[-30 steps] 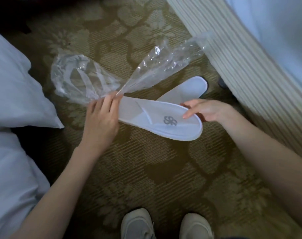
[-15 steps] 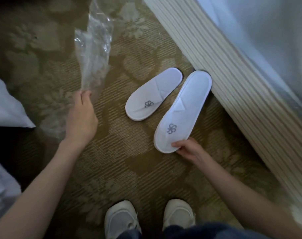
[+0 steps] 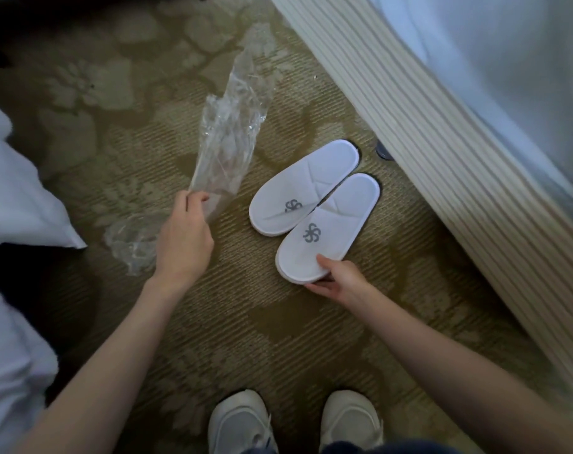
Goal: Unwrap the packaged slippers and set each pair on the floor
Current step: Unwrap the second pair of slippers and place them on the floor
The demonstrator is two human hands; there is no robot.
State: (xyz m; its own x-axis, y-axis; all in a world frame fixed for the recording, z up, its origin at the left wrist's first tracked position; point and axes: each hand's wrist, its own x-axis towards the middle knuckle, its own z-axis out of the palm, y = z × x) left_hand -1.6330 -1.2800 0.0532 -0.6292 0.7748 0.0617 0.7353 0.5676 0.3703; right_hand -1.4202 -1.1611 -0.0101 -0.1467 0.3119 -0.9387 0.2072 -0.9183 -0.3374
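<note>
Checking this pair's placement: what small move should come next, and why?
Probably the right hand should release the nearer slipper: it already lies on the carpet against the other slipper, and the left hand holds the empty plastic wrapper.

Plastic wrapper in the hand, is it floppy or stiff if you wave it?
Probably floppy: the plastic wrapper is creased and crumpled where the left hand pinches it. Likely very light, since fingertips alone hold it. Its shine hints it is slippery.

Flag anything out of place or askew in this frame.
Minor only. The nearer slipper, gripped by the right hand, touches the other slipper but sits staggered, toes not level. Crumpled clear plastic shows beside the left hand, which holds a wrapper.
</note>
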